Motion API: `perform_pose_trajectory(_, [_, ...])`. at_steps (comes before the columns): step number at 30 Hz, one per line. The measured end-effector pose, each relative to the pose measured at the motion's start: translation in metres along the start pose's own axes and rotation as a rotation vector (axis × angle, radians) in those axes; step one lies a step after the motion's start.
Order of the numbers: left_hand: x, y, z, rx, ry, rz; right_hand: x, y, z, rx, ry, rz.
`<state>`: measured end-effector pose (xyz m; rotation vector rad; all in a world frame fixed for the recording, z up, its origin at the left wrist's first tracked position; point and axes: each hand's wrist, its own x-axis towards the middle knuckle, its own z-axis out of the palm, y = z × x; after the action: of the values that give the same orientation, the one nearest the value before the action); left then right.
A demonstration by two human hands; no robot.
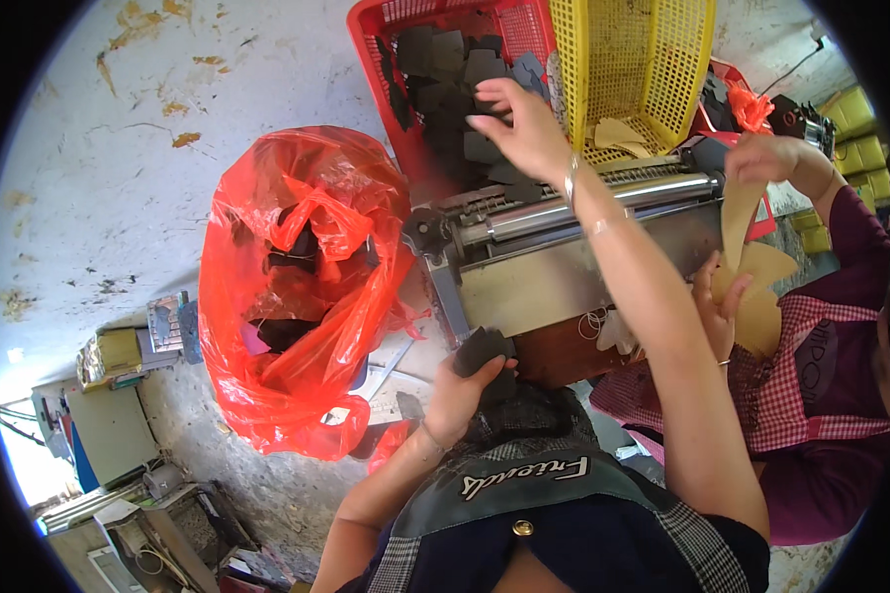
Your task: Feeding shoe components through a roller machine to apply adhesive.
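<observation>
My left hand [455,400] is closed around a small stack of dark grey cut pieces [486,348], held low in front of my apron beside the machine's near left corner. My right arm stretches across a metal roller machine [554,282]. Over the red plastic basket [370,74], my right hand [526,128] has its fingers apart and nothing visible in them. Loose dark grey flat pieces [447,51] fill much of that basket. A steel roller [613,206] runs along the machine's far side, partly hidden by my forearm.
A red plastic bag [267,395] with dark pieces inside stands left of the machine. Beyond the machine, a yellow basket [653,59] contains a few tan pieces [618,136]. At the right, a co-worker in a checked apron [761,395] handles tan sheets [740,222].
</observation>
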<state>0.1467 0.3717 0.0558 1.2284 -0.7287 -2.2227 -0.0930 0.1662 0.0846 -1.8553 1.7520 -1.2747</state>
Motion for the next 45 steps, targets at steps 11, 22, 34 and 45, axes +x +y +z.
perform_pose_trajectory(11, [-0.008, 0.003, -0.017, -0.020, 0.010, 0.032, 0.042, 0.036, 0.030, -0.906, -0.791, -0.406])
perform_pose_trajectory(22, [0.005, 0.012, -0.027, 0.028, -0.013, -0.029, 0.024, 0.114, 0.017, -0.514, -0.564, 0.657])
perform_pose_trajectory(34, [0.007, 0.013, -0.035, 0.034, -0.018, -0.039, 0.017, 0.094, 0.001, -0.027, -0.324, 0.918])
perform_pose_trajectory(45, [-0.008, 0.021, -0.035, -0.140, -0.264, -0.133, 0.041, 0.070, -0.012, -0.058, -0.208, 0.520])
